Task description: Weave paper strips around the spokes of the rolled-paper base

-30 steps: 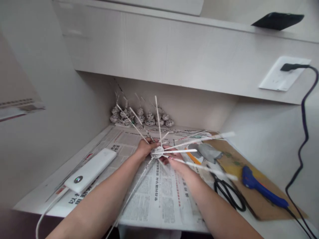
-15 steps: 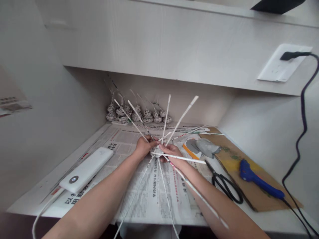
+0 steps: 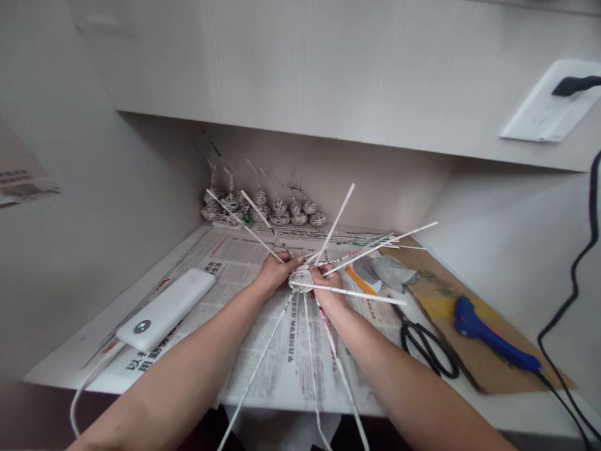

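Between my hands, above the newspaper, is a small round woven paper piece (image 3: 300,279) with several rolled paper strips radiating from it. My left hand (image 3: 277,269) pinches its left edge, thumb on top. On the right side, my right hand (image 3: 327,283) grips the weave and the bases of some strips. One white paper strip (image 3: 366,293) crosses over the right hand, while another paper strip (image 3: 385,246) slants up to the right. Several strips hang toward the table's front edge. The fingertips under the weave are hidden.
Newspaper (image 3: 253,369) covers the table. A white power bank (image 3: 166,310) with a cable lies left. At right are black scissors (image 3: 429,347), a blue glue gun (image 3: 495,338) on cardboard (image 3: 516,379), and grey scraps (image 3: 394,274). Several woven paper gourds (image 3: 280,213) stand at the back.
The upright strips on the right have swung rightward and lower, one now slanting far right. My right hand has shifted slightly, showing more of the woven piece. The camera view has moved a little.
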Demonstrator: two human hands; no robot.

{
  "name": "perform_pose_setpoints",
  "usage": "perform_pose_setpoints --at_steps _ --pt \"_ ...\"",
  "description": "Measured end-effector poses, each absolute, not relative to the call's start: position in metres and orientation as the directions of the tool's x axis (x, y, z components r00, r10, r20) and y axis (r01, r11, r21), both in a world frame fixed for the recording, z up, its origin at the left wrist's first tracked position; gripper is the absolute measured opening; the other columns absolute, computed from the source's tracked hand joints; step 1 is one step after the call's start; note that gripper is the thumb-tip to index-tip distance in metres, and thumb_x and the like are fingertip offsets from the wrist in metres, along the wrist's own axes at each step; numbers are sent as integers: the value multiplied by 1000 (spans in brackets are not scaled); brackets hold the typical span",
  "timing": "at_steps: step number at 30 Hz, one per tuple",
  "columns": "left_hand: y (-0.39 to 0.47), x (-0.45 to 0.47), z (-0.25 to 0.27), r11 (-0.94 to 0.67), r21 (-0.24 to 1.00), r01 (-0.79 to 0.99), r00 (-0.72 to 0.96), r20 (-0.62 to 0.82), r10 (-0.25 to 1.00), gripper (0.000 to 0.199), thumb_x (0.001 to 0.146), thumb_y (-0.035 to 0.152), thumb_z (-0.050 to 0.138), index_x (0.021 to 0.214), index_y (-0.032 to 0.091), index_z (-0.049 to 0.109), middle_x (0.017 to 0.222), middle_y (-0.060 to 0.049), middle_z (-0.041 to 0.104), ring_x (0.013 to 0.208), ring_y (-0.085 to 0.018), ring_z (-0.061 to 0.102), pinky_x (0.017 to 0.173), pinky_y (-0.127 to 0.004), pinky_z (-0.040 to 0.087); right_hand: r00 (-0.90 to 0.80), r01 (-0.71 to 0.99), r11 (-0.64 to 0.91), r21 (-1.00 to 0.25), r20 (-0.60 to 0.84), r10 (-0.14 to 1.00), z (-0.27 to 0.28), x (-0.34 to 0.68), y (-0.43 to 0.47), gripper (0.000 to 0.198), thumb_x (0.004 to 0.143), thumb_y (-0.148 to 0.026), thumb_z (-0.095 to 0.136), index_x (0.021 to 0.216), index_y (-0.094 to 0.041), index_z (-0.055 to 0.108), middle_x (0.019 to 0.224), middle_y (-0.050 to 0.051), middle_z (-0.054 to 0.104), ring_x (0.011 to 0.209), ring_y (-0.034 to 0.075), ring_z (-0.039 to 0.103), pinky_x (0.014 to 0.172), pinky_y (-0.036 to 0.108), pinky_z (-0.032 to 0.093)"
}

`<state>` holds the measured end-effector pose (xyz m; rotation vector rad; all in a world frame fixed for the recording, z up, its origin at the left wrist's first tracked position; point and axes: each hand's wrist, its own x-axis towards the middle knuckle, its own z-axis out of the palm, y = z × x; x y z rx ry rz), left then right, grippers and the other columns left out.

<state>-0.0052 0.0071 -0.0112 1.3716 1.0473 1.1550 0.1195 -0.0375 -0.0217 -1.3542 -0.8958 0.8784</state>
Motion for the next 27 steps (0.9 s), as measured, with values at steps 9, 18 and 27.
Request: perform_pose_setpoints --at_steps 9,18,27 --pt "6 -6 -8 -26 999 -34 285 34 958 36 54 35 83 80 13 72 53 -1 61 38 -9 42 40 -23 27 401 -15 70 -997 58 914 -29 123 -34 32 69 -48 66 76 -20 54 59 -3 59 37 10 49 29 21 38" --pt "4 -3 -9 -60 998 -35 272 67 960 32 56 34 80 78 11 73 50 -1 59 37 -8 40 36 -22 27 400 -98 80 -992 34 916 -19 120 -38 36 62 -48 72 76 -19 56 57 -3 57 40 11 49 32 22 40" --pt "1 -5 -2 3 999 -41 293 9 956 31 53 35 83 69 10 72 47 -2 56 37 -9 41 36 -22 27 476 276 78 -958 206 855 -43 127 -26 27 73 -48 60 76 -21 59 63 -1 62 61 17 58 56 26 43"
